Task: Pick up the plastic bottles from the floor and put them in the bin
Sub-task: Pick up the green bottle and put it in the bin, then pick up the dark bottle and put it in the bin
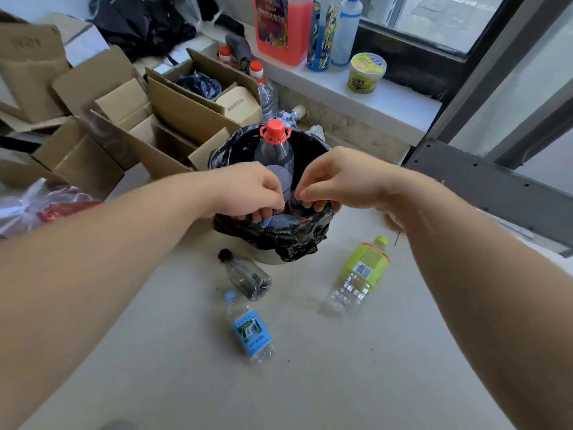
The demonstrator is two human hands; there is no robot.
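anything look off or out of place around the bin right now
Yes. Three plastic bottles lie on their sides on the floor before the bin: a black-capped clear one, a blue-labelled one and a yellow-green-labelled one. A large red-capped bottle sticks up out of the bin, above its rim. Both hands, left and right, pinch the bag's near edge.

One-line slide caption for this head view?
Both hands, left hand and right hand, at the bin rim; three bottles lie on the floor.
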